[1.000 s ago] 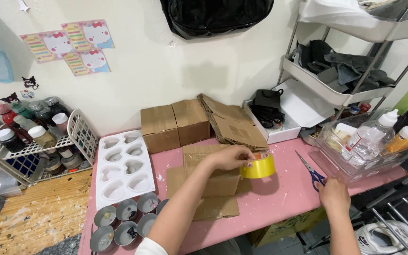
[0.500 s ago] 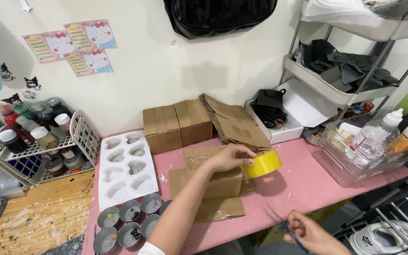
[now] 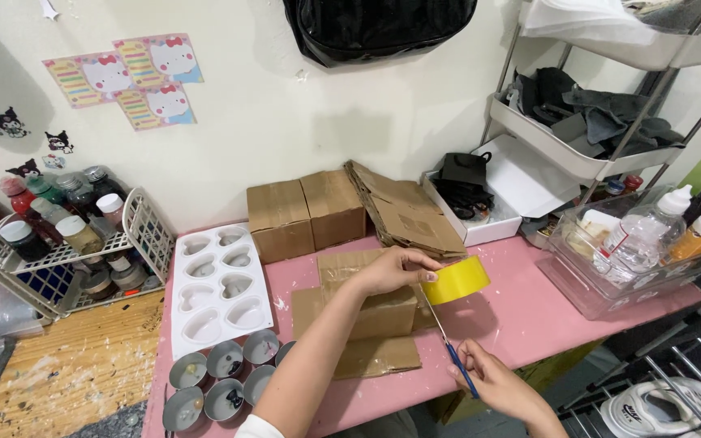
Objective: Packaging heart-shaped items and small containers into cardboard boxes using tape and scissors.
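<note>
Scissors (image 3: 446, 342) came up to the yellow tape roll (image 3: 455, 280), right hand (image 3: 492, 383) closed round their handles, left hand (image 3: 391, 270) pinching the tape.

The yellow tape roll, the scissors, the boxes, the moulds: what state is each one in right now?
Yellow tape roll: lifted off the table, held by the left hand.
Scissors: in the right hand, blades pointing up at the roll.
Small cardboard box: under the left hand, flaps shut.
Two brown boxes: closed, by the wall.
Heart mould tray: cavities look empty.
White box: open.
</note>
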